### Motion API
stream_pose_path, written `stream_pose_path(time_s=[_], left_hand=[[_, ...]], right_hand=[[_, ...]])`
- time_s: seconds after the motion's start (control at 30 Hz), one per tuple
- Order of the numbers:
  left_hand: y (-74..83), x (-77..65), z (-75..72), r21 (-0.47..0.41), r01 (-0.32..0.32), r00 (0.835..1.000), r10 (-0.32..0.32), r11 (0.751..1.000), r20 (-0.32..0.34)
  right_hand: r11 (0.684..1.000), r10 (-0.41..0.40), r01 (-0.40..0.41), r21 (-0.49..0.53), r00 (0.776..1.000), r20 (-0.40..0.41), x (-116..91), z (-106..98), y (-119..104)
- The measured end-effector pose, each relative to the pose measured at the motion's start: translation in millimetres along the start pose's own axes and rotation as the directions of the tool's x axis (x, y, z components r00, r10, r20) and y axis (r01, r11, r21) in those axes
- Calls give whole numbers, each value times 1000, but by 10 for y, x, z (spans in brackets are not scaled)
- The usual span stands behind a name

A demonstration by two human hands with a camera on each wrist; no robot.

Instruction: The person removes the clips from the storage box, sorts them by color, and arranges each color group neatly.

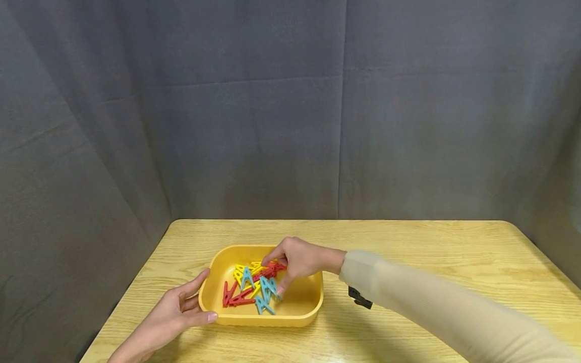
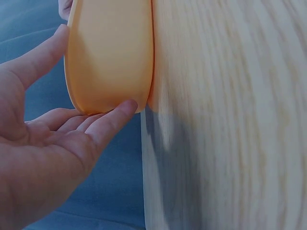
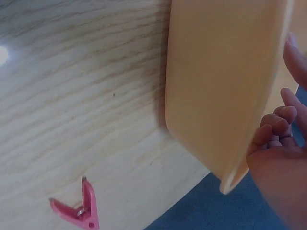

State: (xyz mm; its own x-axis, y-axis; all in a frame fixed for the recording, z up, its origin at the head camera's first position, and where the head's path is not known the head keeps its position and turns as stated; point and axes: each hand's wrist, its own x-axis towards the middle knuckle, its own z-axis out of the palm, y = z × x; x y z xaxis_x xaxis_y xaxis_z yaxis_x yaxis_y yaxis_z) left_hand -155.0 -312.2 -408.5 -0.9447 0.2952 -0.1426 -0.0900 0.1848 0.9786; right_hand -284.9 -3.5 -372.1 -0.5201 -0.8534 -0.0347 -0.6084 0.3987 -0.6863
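Note:
A yellow plastic tub (image 1: 290, 318) holds red, yellow and light blue plastic clothespins (image 1: 239, 298) in a loose heap. My left hand (image 1: 169, 311) spans its near left corner, fingers along the end wall and thumb at the front. In the left wrist view, that hand's fingertips (image 2: 125, 106) press the outside of the tub (image 2: 112, 52). My right hand (image 1: 300, 258) reaches over the far right part of the rim, thumb and index finger spread above the heap. The thumb tip is right at the light blue clothespins (image 1: 269, 288). The right wrist view shows its other fingers (image 3: 276, 123) curled.
A pinkish-red clothespin (image 3: 79, 211) lies on the table outside the tub, hidden in the head view. The wooden table (image 1: 408, 242) extends right and behind the tub. Grey curtains (image 1: 254, 126) stand at the back and sides. The tub is near the table's left edge.

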Motion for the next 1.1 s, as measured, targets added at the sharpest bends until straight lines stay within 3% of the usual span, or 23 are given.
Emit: stream_pose_path(time_s=[0.2,0.4,1.1], left_hand=[[9,-4,-8,-2,-6,1000,6,1000,-1],[4,-10,-6,-5,8,1000,-8,1000,-3],[27,1,23,5,27,1000,-27,1000,-16]], right_hand=[[999,38,-38,-21,999,2,19,65,20],[996,83,-83,21,996,15,37,156,46],[996,89,-90,25,996,26,46,237,106]])
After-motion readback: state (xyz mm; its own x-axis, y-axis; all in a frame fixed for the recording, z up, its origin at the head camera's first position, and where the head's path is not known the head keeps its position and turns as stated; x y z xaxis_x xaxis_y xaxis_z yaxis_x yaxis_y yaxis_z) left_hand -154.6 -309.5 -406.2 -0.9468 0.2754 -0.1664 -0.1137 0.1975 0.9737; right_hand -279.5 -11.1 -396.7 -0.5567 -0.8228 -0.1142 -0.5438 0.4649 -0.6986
